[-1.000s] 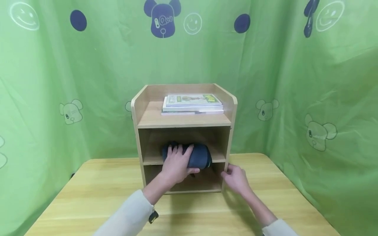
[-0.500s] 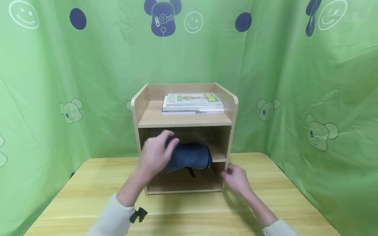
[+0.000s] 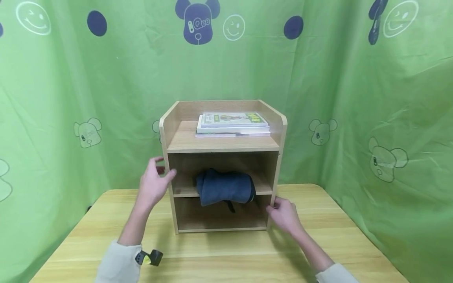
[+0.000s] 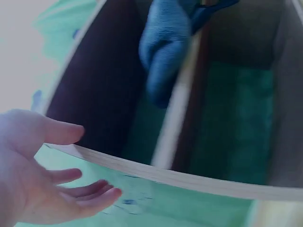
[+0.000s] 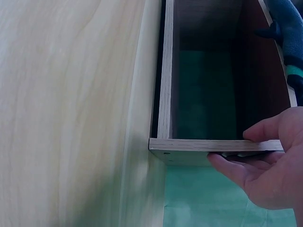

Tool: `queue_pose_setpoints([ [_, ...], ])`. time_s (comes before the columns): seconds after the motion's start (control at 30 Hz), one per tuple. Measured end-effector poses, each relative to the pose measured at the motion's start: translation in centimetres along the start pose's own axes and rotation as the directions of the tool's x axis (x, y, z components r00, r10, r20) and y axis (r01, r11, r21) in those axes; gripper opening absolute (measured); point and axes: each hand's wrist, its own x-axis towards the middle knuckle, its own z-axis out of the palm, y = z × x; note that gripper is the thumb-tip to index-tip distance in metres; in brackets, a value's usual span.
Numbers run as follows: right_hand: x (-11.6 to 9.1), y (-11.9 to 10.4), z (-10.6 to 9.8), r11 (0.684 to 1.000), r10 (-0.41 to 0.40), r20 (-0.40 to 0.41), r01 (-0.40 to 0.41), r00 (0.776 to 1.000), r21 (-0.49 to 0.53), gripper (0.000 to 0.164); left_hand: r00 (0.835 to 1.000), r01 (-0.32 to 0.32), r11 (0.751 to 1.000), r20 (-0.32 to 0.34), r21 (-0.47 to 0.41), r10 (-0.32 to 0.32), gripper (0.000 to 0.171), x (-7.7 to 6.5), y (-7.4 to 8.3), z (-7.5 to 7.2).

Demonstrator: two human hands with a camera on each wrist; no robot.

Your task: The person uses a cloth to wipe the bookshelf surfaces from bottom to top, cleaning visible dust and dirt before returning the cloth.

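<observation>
Cropped or unreadable around the shelf unit
Print on the book topping the shelf unit is too small to read. The blue bundle on its middle shelf, blurred in the left wrist view, runs off that view's top edge and the right wrist view's right edge. At the shelf unit's sides, the left hand and right hand are cut off by their own wrist views.
</observation>
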Motion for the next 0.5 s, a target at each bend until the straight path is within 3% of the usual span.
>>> queue_pose_setpoints([
  [0.07,0.0,0.1,0.0,1.0,-0.003,0.002,0.003,1.0,-0.002,0.022,0.994,0.049,0.999,0.098,-0.015,-0.047,0.071,0.0,-1.1,0.4],
  [0.17,0.0,0.2,0.0,1.0,-0.012,-0.002,0.012,1.0,-0.01,0.022,0.979,0.081,0.994,0.192,-0.068,-0.066,0.073,0.0,-2.6,1.0],
  [0.3,0.1,0.2,0.0,1.0,-0.016,-0.011,0.016,1.0,-0.013,0.021,0.958,0.085,0.989,0.284,-0.12,-0.048,0.072,0.0,-4.1,1.6],
  [0.5,0.0,0.1,0.0,1.0,-0.001,0.0,0.001,1.0,0.008,0.022,0.929,0.095,0.981,0.369,-0.167,-0.027,0.069,0.2,-5.6,1.9],
])
